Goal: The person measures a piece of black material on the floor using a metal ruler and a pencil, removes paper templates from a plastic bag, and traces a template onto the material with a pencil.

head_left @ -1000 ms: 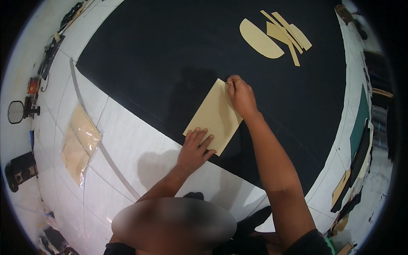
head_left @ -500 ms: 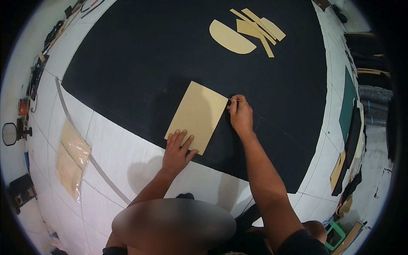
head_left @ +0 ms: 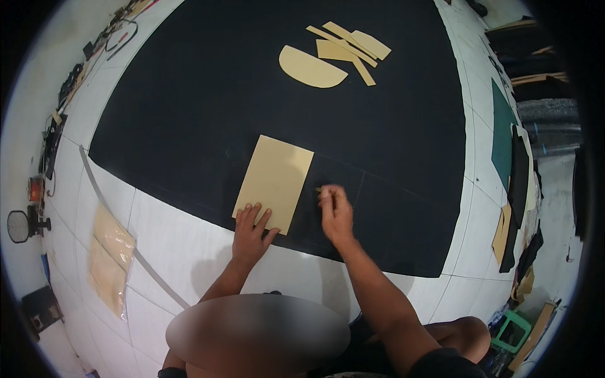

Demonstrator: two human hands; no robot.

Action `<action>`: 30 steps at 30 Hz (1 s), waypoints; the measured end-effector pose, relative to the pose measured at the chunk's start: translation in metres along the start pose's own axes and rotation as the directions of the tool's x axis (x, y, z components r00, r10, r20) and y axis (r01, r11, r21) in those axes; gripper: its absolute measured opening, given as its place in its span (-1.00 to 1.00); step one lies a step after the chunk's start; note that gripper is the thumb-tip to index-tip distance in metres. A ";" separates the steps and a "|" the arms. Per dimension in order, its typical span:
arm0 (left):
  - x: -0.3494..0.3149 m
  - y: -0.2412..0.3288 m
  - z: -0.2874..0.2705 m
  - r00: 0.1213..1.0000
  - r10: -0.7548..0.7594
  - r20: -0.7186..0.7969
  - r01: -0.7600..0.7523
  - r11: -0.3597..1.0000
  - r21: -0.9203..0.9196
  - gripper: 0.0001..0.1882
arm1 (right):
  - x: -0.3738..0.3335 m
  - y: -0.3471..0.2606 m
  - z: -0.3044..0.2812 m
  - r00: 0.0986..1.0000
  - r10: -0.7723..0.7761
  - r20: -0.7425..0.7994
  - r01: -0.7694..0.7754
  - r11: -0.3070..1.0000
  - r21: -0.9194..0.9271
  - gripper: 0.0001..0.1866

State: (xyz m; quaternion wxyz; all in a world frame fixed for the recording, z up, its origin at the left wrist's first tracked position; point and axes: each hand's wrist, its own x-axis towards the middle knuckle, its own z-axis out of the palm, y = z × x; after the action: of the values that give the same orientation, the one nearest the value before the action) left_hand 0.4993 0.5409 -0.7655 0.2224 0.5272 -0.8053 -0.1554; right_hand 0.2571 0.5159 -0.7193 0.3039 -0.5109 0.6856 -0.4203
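A rectangular tan card pattern [head_left: 275,179] lies flat on a large sheet of black material [head_left: 208,113], close to its near edge. My left hand [head_left: 251,236] is spread over the card's near end, fingertips pressing on it. To the right of the card, apart from its edge, my right hand [head_left: 336,211] is pinched round a thin yellowish pen-like stick [head_left: 319,189]; most of it is hidden by the fingers. Faint pale lines show on the black sheet right of the card.
Farther off on the sheet lie a half-round tan card piece [head_left: 312,67] and several tan strips [head_left: 343,46]. White floor tiles [head_left: 167,217] surround the sheet. At left are a plastic-wrapped tan packet [head_left: 112,264] and a grey strip [head_left: 151,271]; at right, a green stool [head_left: 512,331].
My right hand has left the card's far right corner and come nearer me, alongside its right edge, still with the thin stick. My left hand stays on the card. The whole view has shifted.
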 end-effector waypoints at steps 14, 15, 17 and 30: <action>-0.054 -0.049 -0.054 0.951 -0.310 0.009 0.305 0.939 0.157 -0.42 | -0.091 -0.018 0.020 0.781 -0.371 0.502 0.478 0.873 -0.099 -0.76; -0.052 -0.061 -0.064 0.939 -0.343 -0.011 0.339 0.922 0.186 -0.42 | -0.096 -0.019 0.025 0.769 -0.376 0.517 0.482 0.872 -0.084 -0.76; -0.049 -0.085 -0.082 0.942 -0.330 -0.054 0.334 0.915 0.227 -0.42 | -0.104 -0.020 0.034 0.740 -0.387 0.551 0.492 0.869 -0.050 -0.75; -0.287 -0.154 -0.157 0.551 -0.803 -0.225 0.812 0.456 0.364 -0.41 | -0.064 -0.047 0.095 0.587 -0.422 0.691 0.691 0.706 -0.156 -0.72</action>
State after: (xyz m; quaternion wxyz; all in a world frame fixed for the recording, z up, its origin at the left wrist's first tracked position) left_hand 0.8005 0.7407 -0.7625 0.0090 0.8814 -0.4690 -0.0562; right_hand 0.3772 0.5461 -0.7222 0.2415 -0.8612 0.4199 -0.1540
